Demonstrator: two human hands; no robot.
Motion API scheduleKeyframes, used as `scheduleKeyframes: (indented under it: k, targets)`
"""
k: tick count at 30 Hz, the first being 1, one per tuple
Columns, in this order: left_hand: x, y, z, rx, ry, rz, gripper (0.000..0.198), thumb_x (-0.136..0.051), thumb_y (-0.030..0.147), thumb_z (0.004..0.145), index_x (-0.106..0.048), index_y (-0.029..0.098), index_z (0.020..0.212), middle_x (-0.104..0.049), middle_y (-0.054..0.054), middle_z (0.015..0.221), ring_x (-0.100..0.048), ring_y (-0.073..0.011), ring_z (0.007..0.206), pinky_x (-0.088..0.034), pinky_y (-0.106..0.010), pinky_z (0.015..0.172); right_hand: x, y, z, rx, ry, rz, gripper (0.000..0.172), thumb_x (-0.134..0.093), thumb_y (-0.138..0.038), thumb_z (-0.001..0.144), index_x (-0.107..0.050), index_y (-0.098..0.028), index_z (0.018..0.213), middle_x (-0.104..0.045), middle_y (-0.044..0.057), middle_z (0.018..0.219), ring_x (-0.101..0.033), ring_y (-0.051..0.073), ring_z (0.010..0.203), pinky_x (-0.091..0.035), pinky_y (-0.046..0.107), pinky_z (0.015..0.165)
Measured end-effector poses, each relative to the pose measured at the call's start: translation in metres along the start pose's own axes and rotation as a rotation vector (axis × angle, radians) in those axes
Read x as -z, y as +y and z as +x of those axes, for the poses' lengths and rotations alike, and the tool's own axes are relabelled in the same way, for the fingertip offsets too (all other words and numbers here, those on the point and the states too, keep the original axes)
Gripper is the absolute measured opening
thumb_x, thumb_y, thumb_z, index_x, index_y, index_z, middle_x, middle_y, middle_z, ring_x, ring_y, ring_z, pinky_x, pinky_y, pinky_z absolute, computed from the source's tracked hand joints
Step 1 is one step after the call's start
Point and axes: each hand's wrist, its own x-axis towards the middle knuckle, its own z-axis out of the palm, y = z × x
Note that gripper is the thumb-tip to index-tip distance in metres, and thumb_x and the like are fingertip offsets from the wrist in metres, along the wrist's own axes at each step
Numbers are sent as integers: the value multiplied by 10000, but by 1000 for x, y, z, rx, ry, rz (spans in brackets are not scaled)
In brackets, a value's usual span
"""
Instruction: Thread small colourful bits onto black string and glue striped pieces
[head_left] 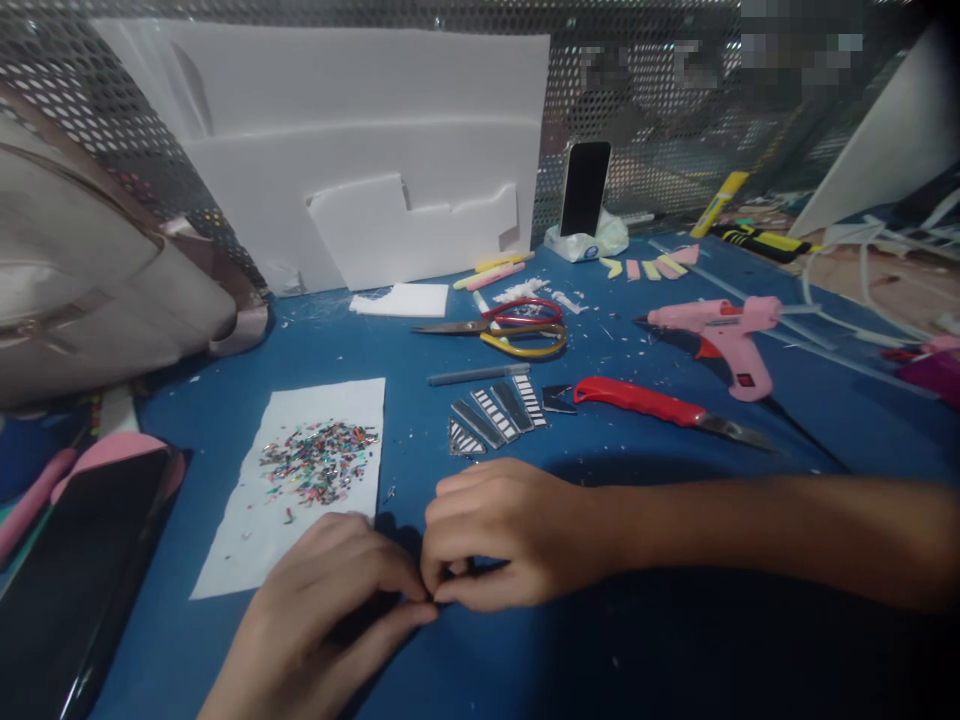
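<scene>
My left hand (330, 610) and my right hand (510, 540) meet low in the middle of the view, both pinched, fingertips touching or nearly so. Whatever lies between the fingertips is too small and hidden to make out. Left of them, a white paper sheet (247, 540) carries a heap of tiny colourful bits (322, 460). Just beyond my right hand lies a fan of small black and black-and-white striped pieces (495, 412). Behind that are a grey pen-like stick (480, 375) and scissors (517, 328) with red and yellow handles.
At right lie a red-handled cutter (637, 398) and a pink glue gun (720, 320) with its cord. White foam boards (360, 80) lean at the back beside a propped phone (586, 188). A dark phone (82, 570) and a beige bag (97, 260) occupy the left.
</scene>
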Motion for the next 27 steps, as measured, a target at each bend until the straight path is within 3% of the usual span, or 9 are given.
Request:
scheduleKeyframes:
  k: [17, 27]
  targets:
    - [0, 5, -2, -161, -43, 231, 68, -618, 186, 892, -598, 198, 828, -639, 14, 769, -544, -160, 681, -398, -298, 683, 2, -1, -1, 22, -75, -60, 81, -558, -250, 908, -611, -195, 883, -608, -27, 825, -512, 106, 790, -354, 233, 695]
    - [-1, 15, -4, -177, 52, 232, 151, -524, 217, 950, -618, 214, 833, -666, -14, 830, -577, -164, 690, -444, -302, 642, 1, 0, -3, 7, -62, -57, 111, -525, -264, 924, -603, -191, 895, -586, -26, 836, -486, 101, 793, -382, 231, 702]
